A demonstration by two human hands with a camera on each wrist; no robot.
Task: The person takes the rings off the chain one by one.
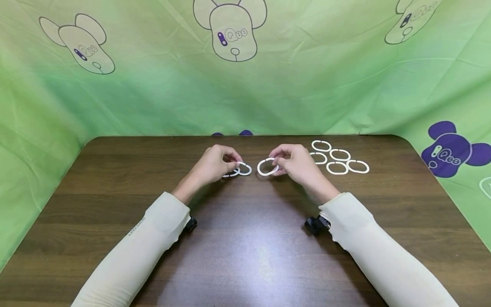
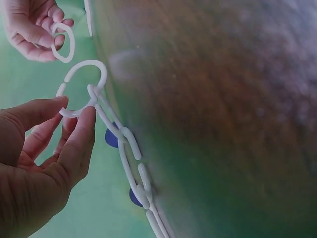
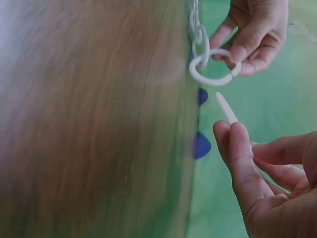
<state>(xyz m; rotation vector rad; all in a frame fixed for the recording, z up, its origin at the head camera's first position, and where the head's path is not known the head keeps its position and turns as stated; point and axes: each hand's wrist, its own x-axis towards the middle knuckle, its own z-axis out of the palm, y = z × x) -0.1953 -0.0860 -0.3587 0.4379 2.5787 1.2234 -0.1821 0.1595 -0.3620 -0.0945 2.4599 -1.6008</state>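
Chain (image 2: pixel 131 141) trails from the left hand (image 1: pixel 216 165), which pinches its white end ring (image 2: pixel 105 74); the right hand (image 1: pixel 294 163), apart from it above the counter (image 1: pixel 245 200), pinches a loose ring (image 1: pixel 258 167). Lining up the slits would likely ease linking. The backdrop (image 1: pixel 153 98) apparently reads "Qee"; lettering on the left sleeve (image 1: pixel 149 243) is illegible.

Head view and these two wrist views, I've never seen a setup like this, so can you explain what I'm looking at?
There's no machine working here, just a person's left hand and right hand, both bare. The wide picture looks forward and down from the person's head; the other two look out from each wrist. On the brown table, at least five white rings lie near the right hand, which pinches one more ring. The left hand pinches the end link of a white chain, clearest in the left wrist picture.
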